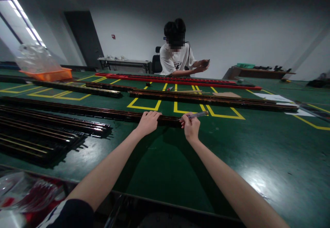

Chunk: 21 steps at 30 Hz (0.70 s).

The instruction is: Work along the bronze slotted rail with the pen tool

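A long dark rail (85,111) with a copper-coloured edge lies across the green table, running from the far left to its end in front of me. My left hand (148,121) rests on top of this rail near that end, fingers curled over it. My right hand (190,126) is closed around a thin pen-like tool (197,115) with a clear purple handle, its tip at the rail's end.
Several more dark rails (46,131) are stacked at the left, and others (211,99) lie further back. A red rail (175,80) lies in front of a seated person (177,57) who holds something small. An orange tray (48,74) sits far left. Yellow lines (224,114) mark the table.
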Tool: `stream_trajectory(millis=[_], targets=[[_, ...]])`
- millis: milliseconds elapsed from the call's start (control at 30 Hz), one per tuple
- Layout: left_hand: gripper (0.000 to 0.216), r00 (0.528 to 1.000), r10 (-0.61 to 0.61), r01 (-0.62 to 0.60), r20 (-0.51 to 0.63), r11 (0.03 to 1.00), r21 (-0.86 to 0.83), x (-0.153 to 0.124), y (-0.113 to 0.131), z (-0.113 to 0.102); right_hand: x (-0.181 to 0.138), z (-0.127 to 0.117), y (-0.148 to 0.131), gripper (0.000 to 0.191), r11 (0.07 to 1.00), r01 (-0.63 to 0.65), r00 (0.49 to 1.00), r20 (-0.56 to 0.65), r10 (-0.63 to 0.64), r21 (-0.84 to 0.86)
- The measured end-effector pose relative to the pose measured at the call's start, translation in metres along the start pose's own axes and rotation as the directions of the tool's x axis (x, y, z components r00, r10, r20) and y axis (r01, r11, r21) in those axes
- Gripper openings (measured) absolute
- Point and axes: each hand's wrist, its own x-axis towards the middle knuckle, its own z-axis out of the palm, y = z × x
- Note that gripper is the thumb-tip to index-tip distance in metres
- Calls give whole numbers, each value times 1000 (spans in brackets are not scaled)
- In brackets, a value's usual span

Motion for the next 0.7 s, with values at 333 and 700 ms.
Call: stream_trajectory(millis=[333,700], targets=[[43,1000,-6,6,22,1000,0,-1,2,-3,1,0,0,27,999,-38,999,37,37,25],[41,1000,-17,16,24,999,32,1,4,-6,1,2,0,27,996,-69,998,13,68,61]])
